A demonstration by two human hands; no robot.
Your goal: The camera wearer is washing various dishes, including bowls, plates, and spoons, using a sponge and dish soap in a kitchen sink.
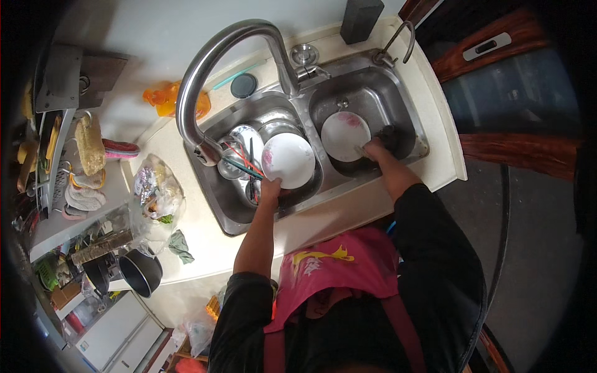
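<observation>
My left hand [270, 189] grips the near edge of a white plate with pink flowers [289, 161], tilted over the left sink basin [228, 219]. Beside it in that basin lie chopsticks [252, 154], a steel bowl [232, 167], an oval patterned dish [246, 135] and a metal pan or lid [280, 128]. My right hand [374, 149] holds the right edge of a second floral plate [346, 136] in the right basin [387, 93]. A dark object [388, 136], unclear in shape, lies just beyond that hand.
A tall steel faucet [186, 93] arches over the left basin, and a thin tap [409, 42] stands at the right corner. An orange bottle [165, 100], a plastic bag of scraps [156, 200] and a black pot [140, 272] stand at the left. A dark block [361, 21] stands behind.
</observation>
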